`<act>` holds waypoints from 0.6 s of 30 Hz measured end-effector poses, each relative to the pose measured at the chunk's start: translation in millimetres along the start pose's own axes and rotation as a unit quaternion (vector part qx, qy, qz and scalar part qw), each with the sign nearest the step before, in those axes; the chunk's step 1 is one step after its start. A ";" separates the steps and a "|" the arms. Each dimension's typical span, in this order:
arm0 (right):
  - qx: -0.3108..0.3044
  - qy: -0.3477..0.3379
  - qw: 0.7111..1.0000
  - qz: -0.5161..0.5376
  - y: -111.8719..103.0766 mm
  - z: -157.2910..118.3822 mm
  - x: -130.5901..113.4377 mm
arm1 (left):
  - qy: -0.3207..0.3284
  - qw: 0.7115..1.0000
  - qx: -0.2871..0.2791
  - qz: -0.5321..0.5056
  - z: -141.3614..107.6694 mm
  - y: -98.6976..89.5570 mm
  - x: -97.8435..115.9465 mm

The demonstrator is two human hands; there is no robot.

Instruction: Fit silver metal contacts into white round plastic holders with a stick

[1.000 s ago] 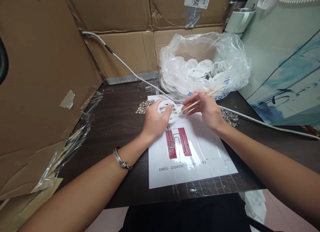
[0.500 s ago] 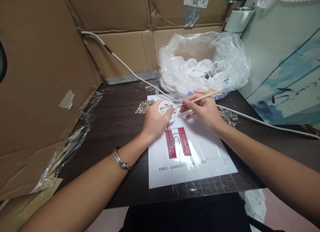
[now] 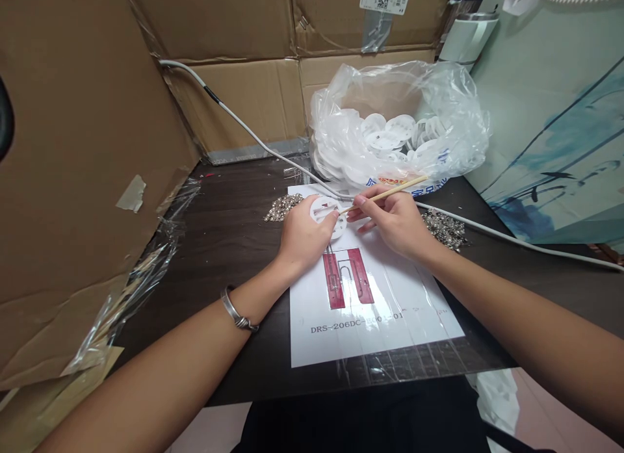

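My left hand (image 3: 305,235) grips a round white disc (image 3: 322,210) by its edge, thumb lying across its face. Small cut-outs or parts show on the disc, too fine to make out. My right hand (image 3: 394,220) pinches a thin wooden stick (image 3: 397,188), its tip pointing down-left to the disc beside my left thumb. Whether the tip touches the disc I cannot tell. Below both hands lies a printed white sheet (image 3: 312,346) with red shapes. Small shiny metal pieces lie in a heap (image 3: 281,207) left of the disc, and another heap (image 3: 446,229) sits beside my right wrist.
Behind my hands stands a clear plastic bag (image 3: 336,125) holding several white discs (image 3: 385,140). A white cable (image 3: 253,138) crosses the dark table (image 3: 219,235). Cardboard walls (image 3: 82,147) rise at the left and back; a white mug (image 3: 463,40) stands at the back right.
The right hand and stick have shifted very slightly left and down. My left hand keeps its hold on the disc, and the whole view has drifted a little.
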State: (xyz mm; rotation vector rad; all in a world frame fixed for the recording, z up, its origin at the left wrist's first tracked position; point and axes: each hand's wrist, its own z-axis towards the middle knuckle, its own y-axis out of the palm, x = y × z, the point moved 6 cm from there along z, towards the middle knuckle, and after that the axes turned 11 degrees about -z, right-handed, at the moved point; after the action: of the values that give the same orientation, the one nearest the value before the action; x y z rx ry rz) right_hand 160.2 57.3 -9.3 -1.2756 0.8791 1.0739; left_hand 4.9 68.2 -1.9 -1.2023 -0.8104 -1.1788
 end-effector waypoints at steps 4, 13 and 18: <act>0.003 -0.022 0.999 -0.027 3.1 -1.3 0.1 | -0.014 1.000 -0.008 0.017 0.4 0.6 -1.8; 0.022 -0.042 0.999 0.020 1.3 0.3 5.8 | -0.006 0.999 -0.002 0.036 0.6 0.0 -2.2; 0.016 -0.025 0.998 0.057 1.2 3.2 9.8 | -0.009 0.999 -0.001 0.031 0.8 0.1 -1.1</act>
State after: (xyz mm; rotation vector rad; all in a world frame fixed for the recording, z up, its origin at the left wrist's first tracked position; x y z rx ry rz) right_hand 161.7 61.6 -18.6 -1.1787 0.9367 1.1734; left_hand 4.8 69.2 -2.8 -1.2331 -0.7795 -1.1195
